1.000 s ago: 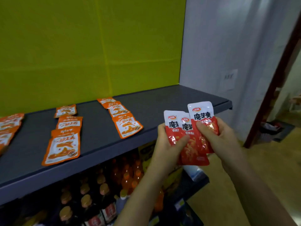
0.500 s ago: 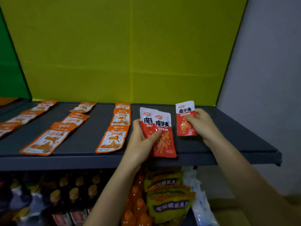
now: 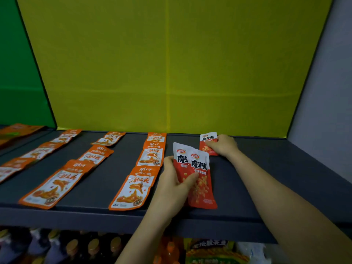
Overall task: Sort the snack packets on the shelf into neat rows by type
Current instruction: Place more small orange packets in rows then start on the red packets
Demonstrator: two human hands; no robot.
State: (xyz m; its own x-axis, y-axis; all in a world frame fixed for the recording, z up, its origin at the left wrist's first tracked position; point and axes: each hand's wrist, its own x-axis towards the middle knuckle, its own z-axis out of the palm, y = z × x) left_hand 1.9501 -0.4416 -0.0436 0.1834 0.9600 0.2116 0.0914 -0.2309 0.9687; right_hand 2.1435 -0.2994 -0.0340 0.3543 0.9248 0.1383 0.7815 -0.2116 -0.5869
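My left hand [image 3: 172, 180] grips two overlapping red-and-white snack packets [image 3: 201, 178], thumb across their fronts, just above the front of the dark grey shelf [image 3: 276, 168]. At the back of the shelf, near the yellow wall, my right hand [image 3: 222, 145] holds a third red-and-white packet [image 3: 206, 141] down on the surface. Left of my hands, orange packets lie in rows running front to back: one row [image 3: 146, 168] right beside my left hand, another [image 3: 76, 172] further left, and a third [image 3: 38, 151] near the left edge.
A yellow back panel [image 3: 171, 73] and a grey side wall [image 3: 327, 92] close the shelf at the back and right. Bare shelf lies right of my right arm. Below the shelf's front edge stand bottles [image 3: 72, 246] and snack bags [image 3: 209, 250].
My right hand has carried one red packet from in front of the shelf to the back of it and set it down. My left hand, holding two packets, has come over the shelf's front.
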